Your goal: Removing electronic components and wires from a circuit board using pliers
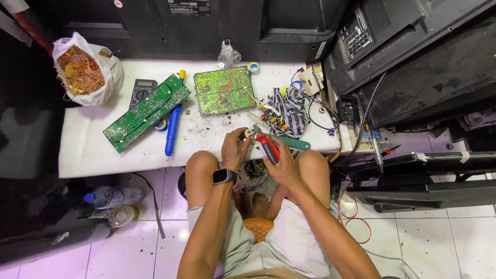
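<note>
Red-handled pliers (267, 147) gripped in right hand (281, 164), nose aimed at small part (247, 134) pinched in left hand (235, 150), steadied over near edge of white counter (82, 150), between the knees. Two green boards (146, 112) and blue solder sucker (172, 129) parked far left, within reach. Bag of copper wire (82, 70) at far-left corner, probably scrap.

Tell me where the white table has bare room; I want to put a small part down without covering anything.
The white table is bare at its near left corner, in front of the long green circuit board, left of the blue tool. The right end is crowded: square green board, striped cloth, wires, and both hands.
</note>
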